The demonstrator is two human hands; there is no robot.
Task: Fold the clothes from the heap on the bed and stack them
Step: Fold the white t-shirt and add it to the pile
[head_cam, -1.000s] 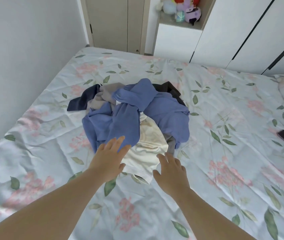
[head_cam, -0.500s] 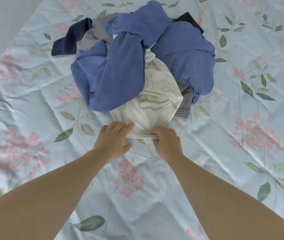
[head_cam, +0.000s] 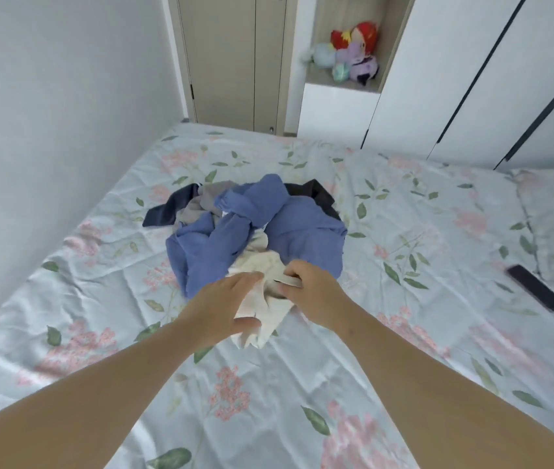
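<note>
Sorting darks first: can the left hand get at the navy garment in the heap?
Probably yes: the navy garment sticks out uncovered from the heap, but the left hand must first drop the cream garment.

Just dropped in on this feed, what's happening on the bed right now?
A person is working on the heap of clothes on the bed. The left hand and the right hand both grip the cream garment at the heap's near edge. The blue garment lies draped over the rest. No folded stack is in view yet.
</note>
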